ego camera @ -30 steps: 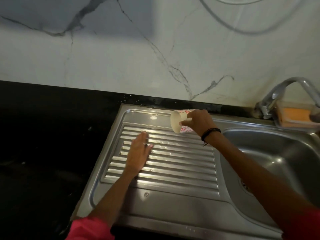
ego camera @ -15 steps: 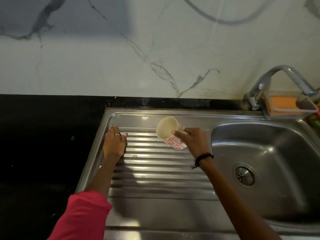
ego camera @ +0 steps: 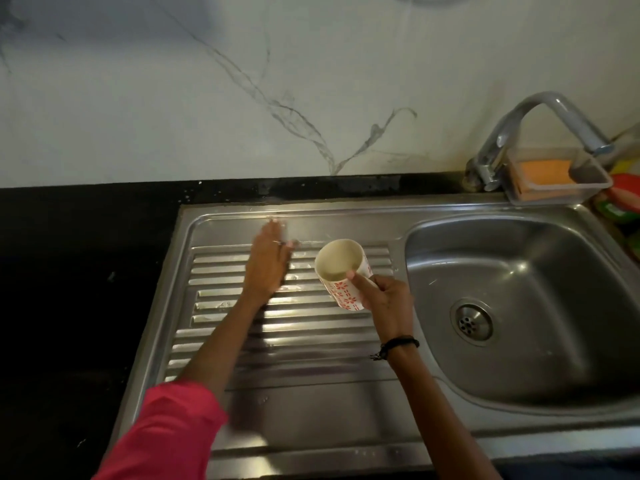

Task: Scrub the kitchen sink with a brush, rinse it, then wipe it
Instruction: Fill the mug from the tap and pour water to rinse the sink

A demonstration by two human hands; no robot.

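Note:
A steel sink unit has a ribbed drainboard on the left and a basin with a round drain on the right. My left hand lies flat with straight fingers on the wet upper part of the drainboard. My right hand grips a white cup with red flowers, tilted with its mouth toward me, just above the drainboard. Water drops shine on the ribs beside my left hand. No brush is visible.
A chrome tap rises at the back right. Behind the basin a clear plastic tray holds an orange sponge. Black countertop lies to the left; a marble wall stands behind. Colourful items sit at the far right edge.
My left hand slid from the drainboard's left edge toward its upper middle. The cup in my right hand came nearer and tilted more upright. The view shifted.

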